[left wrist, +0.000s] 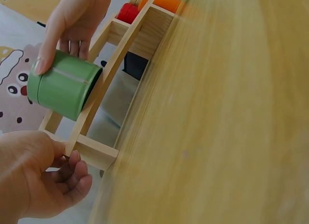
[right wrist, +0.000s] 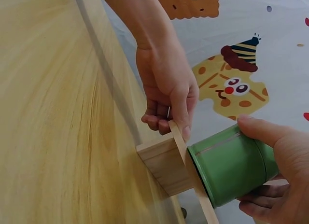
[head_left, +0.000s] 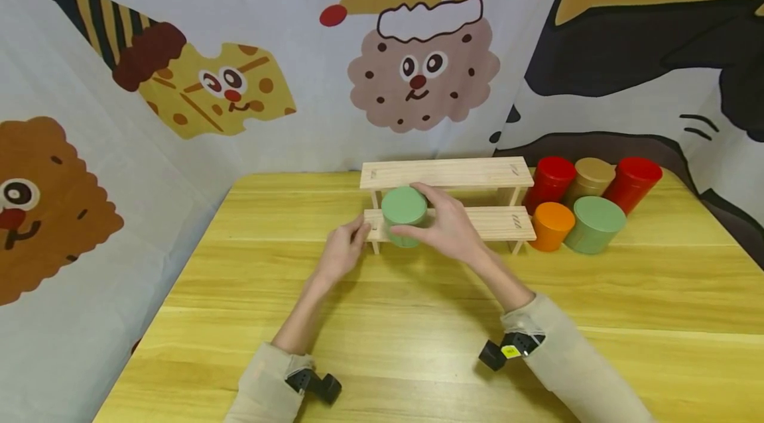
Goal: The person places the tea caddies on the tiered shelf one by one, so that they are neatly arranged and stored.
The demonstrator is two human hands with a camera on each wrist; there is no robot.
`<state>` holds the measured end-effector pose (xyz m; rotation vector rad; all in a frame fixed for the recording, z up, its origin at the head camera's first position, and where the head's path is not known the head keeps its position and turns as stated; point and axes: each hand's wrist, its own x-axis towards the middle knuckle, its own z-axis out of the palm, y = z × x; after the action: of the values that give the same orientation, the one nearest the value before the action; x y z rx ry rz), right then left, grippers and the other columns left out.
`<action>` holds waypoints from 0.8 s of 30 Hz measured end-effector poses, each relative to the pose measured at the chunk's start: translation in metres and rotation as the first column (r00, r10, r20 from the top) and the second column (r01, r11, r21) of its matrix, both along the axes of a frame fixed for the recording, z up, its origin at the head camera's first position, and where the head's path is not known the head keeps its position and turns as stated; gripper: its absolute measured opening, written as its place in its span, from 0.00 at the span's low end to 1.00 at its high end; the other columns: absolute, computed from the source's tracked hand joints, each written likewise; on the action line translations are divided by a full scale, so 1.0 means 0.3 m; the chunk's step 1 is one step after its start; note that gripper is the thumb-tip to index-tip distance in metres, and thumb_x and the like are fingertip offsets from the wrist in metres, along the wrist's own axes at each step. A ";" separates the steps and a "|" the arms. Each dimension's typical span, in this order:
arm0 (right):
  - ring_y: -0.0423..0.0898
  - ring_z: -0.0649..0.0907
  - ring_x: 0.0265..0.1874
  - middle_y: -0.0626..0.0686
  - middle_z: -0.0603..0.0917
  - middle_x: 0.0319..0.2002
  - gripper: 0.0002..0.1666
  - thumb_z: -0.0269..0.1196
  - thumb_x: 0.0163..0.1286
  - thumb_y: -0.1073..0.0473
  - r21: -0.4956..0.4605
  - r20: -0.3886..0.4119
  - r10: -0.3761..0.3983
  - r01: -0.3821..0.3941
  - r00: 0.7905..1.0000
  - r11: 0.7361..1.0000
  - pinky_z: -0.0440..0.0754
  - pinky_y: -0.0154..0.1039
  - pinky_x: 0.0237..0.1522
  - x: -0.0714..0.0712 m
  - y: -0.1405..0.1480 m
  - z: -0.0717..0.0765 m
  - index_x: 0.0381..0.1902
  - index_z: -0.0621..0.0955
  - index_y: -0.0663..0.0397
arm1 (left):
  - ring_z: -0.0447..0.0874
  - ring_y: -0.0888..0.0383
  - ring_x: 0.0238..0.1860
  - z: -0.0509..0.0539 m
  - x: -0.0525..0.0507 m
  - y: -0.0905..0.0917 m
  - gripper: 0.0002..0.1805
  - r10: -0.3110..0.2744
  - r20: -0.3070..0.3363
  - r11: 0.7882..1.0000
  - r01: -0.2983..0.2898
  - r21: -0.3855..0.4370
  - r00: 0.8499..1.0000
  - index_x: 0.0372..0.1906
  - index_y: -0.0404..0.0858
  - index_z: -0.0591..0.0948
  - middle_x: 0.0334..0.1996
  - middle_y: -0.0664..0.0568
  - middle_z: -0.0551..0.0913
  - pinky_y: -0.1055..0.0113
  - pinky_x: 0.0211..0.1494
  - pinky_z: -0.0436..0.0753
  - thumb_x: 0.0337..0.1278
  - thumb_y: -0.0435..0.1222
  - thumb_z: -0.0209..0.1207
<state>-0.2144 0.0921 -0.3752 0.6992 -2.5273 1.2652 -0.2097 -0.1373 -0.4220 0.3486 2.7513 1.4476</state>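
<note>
My right hand [head_left: 449,224] grips a green can [head_left: 404,206] by its lid end, thumb on one side and fingers on the other. The can is at the left part of the lower wooden shelf [head_left: 495,223]; in the right wrist view the base of the can [right wrist: 227,166] meets the board along one edge and looks slightly tilted. With thumb and fingers my left hand [head_left: 341,252] pinches the left end of that lower shelf. In the left wrist view the left hand [left wrist: 43,175] holds the board's corner, below the can [left wrist: 65,86].
Behind stands the upper shelf [head_left: 447,173]. Right of the shelves are two red cans [head_left: 634,178], a tan can [head_left: 592,178], an orange can [head_left: 552,226] and another green can [head_left: 595,224]. A printed cloth [head_left: 310,91] hangs behind the table [head_left: 382,330].
</note>
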 end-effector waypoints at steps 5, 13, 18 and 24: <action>0.53 0.82 0.54 0.57 0.82 0.57 0.49 0.79 0.55 0.45 -0.013 0.021 0.017 -0.017 1.000 1.000 0.79 0.53 0.56 -0.007 -0.006 -0.006 0.69 0.73 0.59 | 0.63 0.62 0.17 -0.002 0.002 0.000 0.28 0.001 0.001 1.000 -0.001 -0.001 1.000 0.74 0.28 0.63 0.26 0.39 0.79 0.73 0.18 0.64 0.82 0.42 0.45; 0.53 0.83 0.53 0.57 0.82 0.55 0.49 0.78 0.58 0.46 -0.065 0.075 0.065 -0.061 0.995 0.996 0.83 0.49 0.53 -0.022 -0.026 -0.008 0.72 0.70 0.55 | 0.64 0.61 0.18 0.001 0.002 0.000 0.28 0.005 0.007 1.000 -0.005 -0.012 1.000 0.75 0.30 0.63 0.25 0.40 0.79 0.72 0.19 0.65 0.82 0.43 0.45; 0.55 0.83 0.54 0.59 0.82 0.57 0.51 0.77 0.58 0.47 -0.060 0.082 0.054 -0.049 0.995 0.997 0.83 0.49 0.53 -0.031 -0.036 -0.009 0.74 0.68 0.56 | 0.63 0.61 0.17 0.004 0.002 -0.003 0.28 -0.011 0.005 1.000 0.011 -0.003 1.000 0.75 0.29 0.62 0.24 0.39 0.78 0.72 0.18 0.64 0.82 0.43 0.45; 0.57 0.82 0.57 0.60 0.80 0.59 0.53 0.78 0.58 0.46 -0.059 0.113 0.050 -0.043 0.992 0.997 0.81 0.50 0.56 -0.031 -0.034 -0.007 0.75 0.66 0.56 | 0.62 0.61 0.16 0.002 0.005 0.003 0.28 -0.004 0.002 1.000 0.005 -0.002 1.000 0.75 0.30 0.62 0.24 0.39 0.78 0.72 0.18 0.64 0.82 0.43 0.44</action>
<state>-0.2237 0.0820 -0.3773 0.6960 -2.5676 1.4254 -0.2082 -0.1364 -0.4216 0.3529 2.7484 1.4432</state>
